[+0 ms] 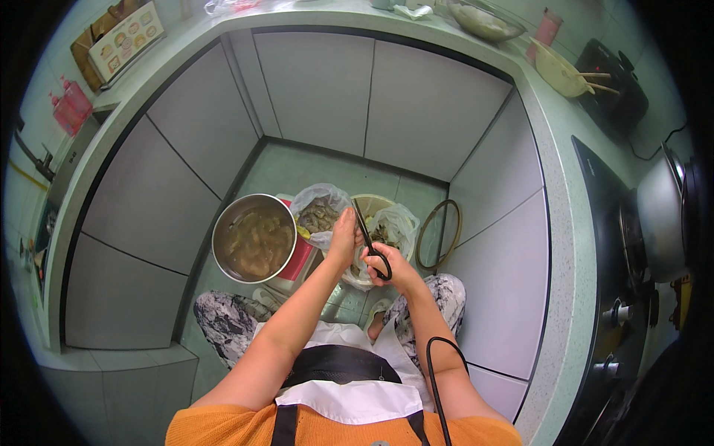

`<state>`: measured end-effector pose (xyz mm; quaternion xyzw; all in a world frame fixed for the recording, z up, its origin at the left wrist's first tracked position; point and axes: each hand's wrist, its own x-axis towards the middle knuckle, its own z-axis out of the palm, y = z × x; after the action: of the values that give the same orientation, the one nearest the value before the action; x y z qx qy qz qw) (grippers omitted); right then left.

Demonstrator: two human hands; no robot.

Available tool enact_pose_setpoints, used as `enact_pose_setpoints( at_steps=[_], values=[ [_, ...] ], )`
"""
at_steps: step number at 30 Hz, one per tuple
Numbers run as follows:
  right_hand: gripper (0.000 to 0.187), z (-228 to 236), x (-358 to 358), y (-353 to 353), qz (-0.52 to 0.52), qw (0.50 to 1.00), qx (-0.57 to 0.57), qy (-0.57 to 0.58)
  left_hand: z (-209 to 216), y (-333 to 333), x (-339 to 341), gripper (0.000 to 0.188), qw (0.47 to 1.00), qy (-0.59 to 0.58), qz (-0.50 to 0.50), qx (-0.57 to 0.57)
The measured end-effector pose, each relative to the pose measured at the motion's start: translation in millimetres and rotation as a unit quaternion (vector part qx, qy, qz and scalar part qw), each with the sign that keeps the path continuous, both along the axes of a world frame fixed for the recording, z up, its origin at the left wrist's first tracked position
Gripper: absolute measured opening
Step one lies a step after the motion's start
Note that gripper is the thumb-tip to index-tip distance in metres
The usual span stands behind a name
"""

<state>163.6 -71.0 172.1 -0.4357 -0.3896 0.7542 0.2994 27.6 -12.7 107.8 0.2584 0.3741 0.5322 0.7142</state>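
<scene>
My right hand (393, 267) holds a pair of black-handled scissors (378, 258), fingers round the loops and blades pointing away from me. Close beside the blades, my left hand (343, 236) is closed; whatever it pinches is too small to tell. Just beyond it lies an opened clear plastic bag (299, 202) with greyish, shrimp-like pieces (318, 216) inside. Below the scissors stands a pale bin (374, 200) lined with a white plastic bag (404, 223), holding brownish scraps. To the left, a round metal bowl (215, 236) contains cloudy water and pale brown pieces (259, 244).
A red and white object (299, 260) sits under the plastic bag. A brown hoop (421, 245) leans by the right cabinet (498, 267). Grey cabinets and a counter (312, 21) surround me. A hob (606, 223) is on the right, with a black cable (431, 364) across my right arm.
</scene>
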Motion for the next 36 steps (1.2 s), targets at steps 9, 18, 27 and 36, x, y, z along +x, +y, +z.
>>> enact_pose_setpoints(
  at_steps=[9,18,27,36],
  values=[
    [0.019,-14,7,9,-0.074,0.995,0.049,-0.036,0,0,-6,0.033,0.998,-0.01,-0.048,-0.039],
    [0.047,-65,-7,10,0.003,0.873,0.211,-0.44,-7,-36,-98,0.016,0.989,-0.097,0.047,-0.1],
    [0.041,-26,-103,18,0.062,0.799,0.373,-0.467,-35,-79,-198,0.02,0.94,-0.183,0.23,-0.174],
    [0.032,-67,-191,39,0.23,0.672,0.436,-0.552,-42,-113,-220,0.028,0.93,-0.214,0.239,-0.178]
  ],
)
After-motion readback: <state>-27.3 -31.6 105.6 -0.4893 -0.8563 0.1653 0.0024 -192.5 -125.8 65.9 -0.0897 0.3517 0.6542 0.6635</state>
